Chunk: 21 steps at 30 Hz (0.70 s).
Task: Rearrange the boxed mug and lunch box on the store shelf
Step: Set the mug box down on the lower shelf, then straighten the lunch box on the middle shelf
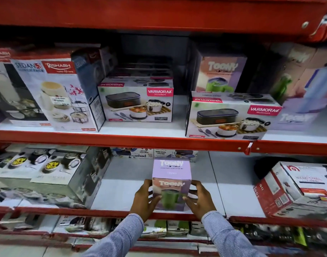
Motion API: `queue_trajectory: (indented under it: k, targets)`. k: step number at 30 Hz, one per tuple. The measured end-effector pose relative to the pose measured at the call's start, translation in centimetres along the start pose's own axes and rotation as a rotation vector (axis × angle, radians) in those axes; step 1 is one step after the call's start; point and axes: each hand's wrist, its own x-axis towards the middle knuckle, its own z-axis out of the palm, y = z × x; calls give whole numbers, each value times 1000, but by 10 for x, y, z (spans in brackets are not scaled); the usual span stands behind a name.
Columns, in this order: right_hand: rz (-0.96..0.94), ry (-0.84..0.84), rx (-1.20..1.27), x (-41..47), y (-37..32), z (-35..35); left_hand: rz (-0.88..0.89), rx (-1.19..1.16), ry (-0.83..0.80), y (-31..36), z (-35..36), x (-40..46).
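On the upper shelf (122, 135), reading from the left, a tall Rishabh lunch pack carton (55, 93) stands upright, then a Varmora lunch box carton (138, 102) sits back from the edge, then a second Varmora lunch box carton (231, 115) lies at the front lip with another Toony box (221, 73) standing behind it. On the lower shelf (122, 184), the boxed mug (171, 184) stands upright near the front edge, roughly centred, with bare shelf on both sides. The left hand (145, 198) bears on the box's left face, fingers (154, 196) curled around onto the front panel. The right hand (198, 198) mirrors it on the right face. Both hands are wrapped around the box in a two-sided clamp; whether the box is lifted clear of the shelf cannot be determined. Handling assessment: the carton is printed card, likely light, with smooth, somewhat slippery faces that flex under pressure. The mug inside is probably rigid and may shift or rattle. Recommended hold: opposing side faces, low to mid height, near the vertical edges where the card is stiffest. Avoid squeezing the panel centres. The lunch box cartons are wider and flatter; these probably need hands at the two short ends.
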Motion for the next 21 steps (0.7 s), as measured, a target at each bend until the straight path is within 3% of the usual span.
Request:
queue_trajectory:
  k: [5,7,10,13,17,21]
  targets:
    - [-15,-21,-18,-6,7,-6,-67,59,-89,-6,-4,-6]
    - [-51,34,-10,-12,3,-14,-56,74,7,-2,-13,-12]
    - [-166,304,6,-17,-20,-35,69,63,353,32,-32,-12]
    - [-331,629,20,-11,-63,-63,309,-32,534,98,-43,-1]
    - [-500,949,154,7,-115,-107,424,-182,489,186,-42,34]
    - [-277,1039,244,29,-140,-151,380,-116,380,229,-29,68]
